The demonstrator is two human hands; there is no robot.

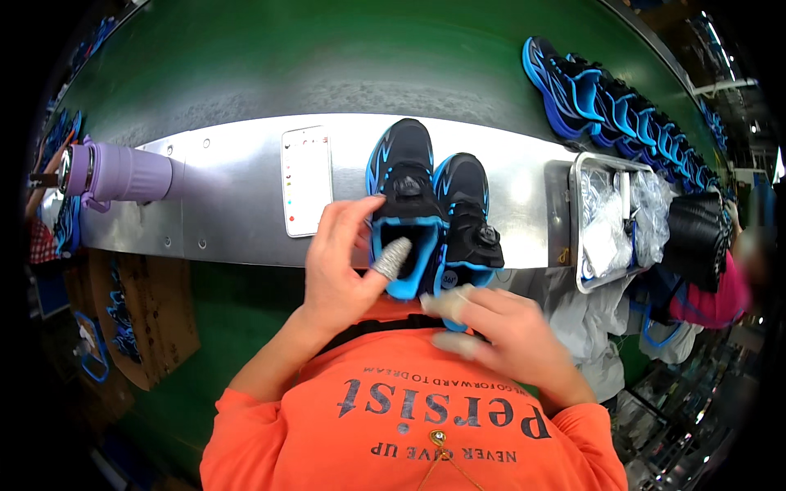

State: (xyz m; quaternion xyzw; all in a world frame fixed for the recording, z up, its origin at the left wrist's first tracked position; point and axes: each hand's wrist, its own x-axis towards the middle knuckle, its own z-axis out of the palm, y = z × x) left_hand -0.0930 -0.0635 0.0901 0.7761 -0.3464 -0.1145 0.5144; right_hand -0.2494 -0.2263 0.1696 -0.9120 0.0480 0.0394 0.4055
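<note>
Two black sneakers with blue trim stand side by side at the bench's near edge, toes pointing away. My left hand (340,266) grips the collar of the left sneaker (403,164); its thumb, in a silvery-white wrap, dips into the opening while the fingers lie along the outer side. Behind the right sneaker (465,192) is my right hand (508,331), with pale covers on its fingertips. Its thumb and fingers close around the blue heel, which shows partly between them. Each sneaker has a round dial on its tongue.
A white-screened phone (307,182) lies on the metal bench (233,164), with a purple bottle (131,172) on its side further left. At right sits a metal tray (580,237) of clear plastic bags. More sneakers (565,90) line the green surface (327,49) beyond. Another person's pink sleeve (720,295) shows far right.
</note>
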